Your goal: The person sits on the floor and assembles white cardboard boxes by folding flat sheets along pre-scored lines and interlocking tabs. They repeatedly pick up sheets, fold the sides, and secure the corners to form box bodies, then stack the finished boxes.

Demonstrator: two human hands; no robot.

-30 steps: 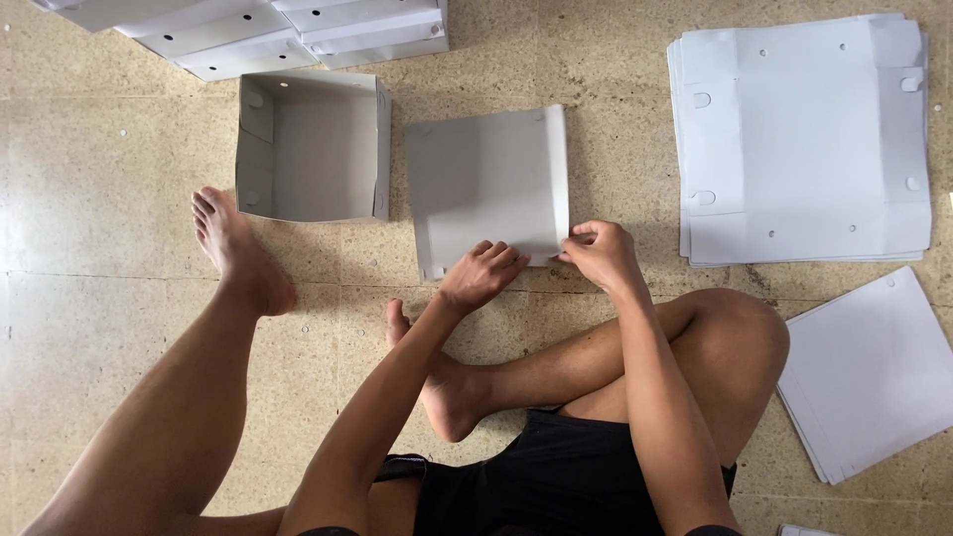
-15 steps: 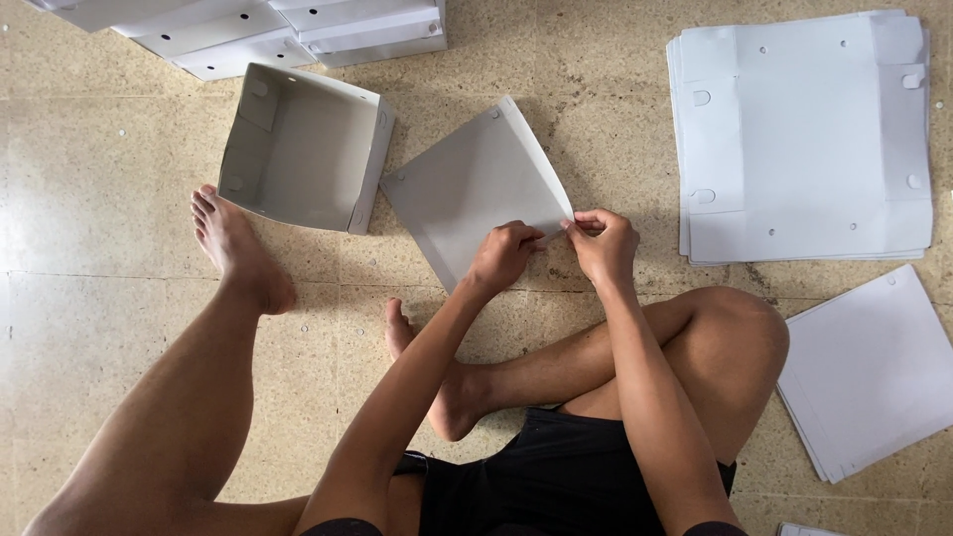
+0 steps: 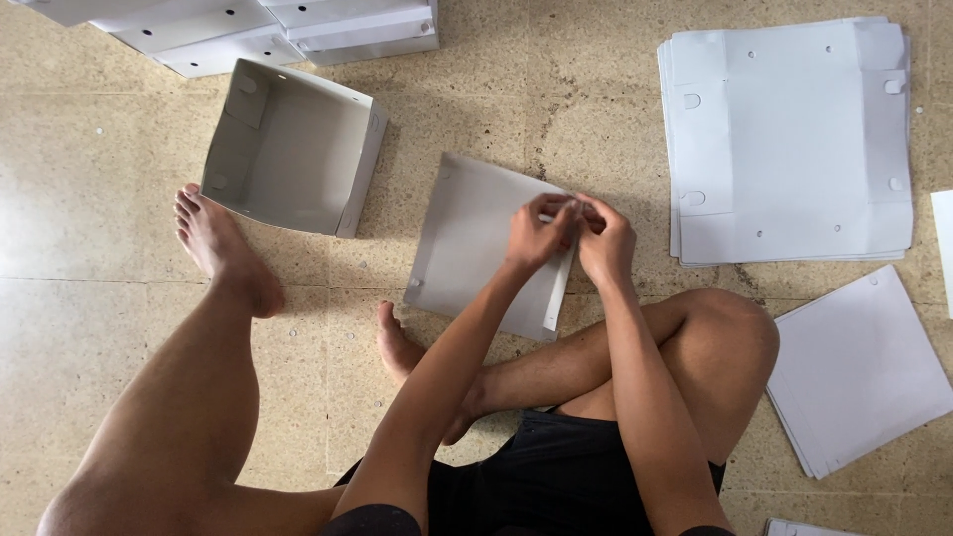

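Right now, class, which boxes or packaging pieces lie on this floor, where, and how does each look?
Grey cardboard sheet: centre, held by left hand and right hand.
Open grey cardboard box: upper left, square.
White closed boxes: top edge.
Flat white blanks: upper right, stacked.
White sheets: lower right.

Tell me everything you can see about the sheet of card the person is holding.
The card sheet is pale grey, stiff-looking board, roughly square, with small punched holes near its left edge and a narrow flap folded up along the right side. It lies tilted on the tan stone floor, between the open box and the stack of flat blanks. The left hand and right hand pinch its upper right corner.
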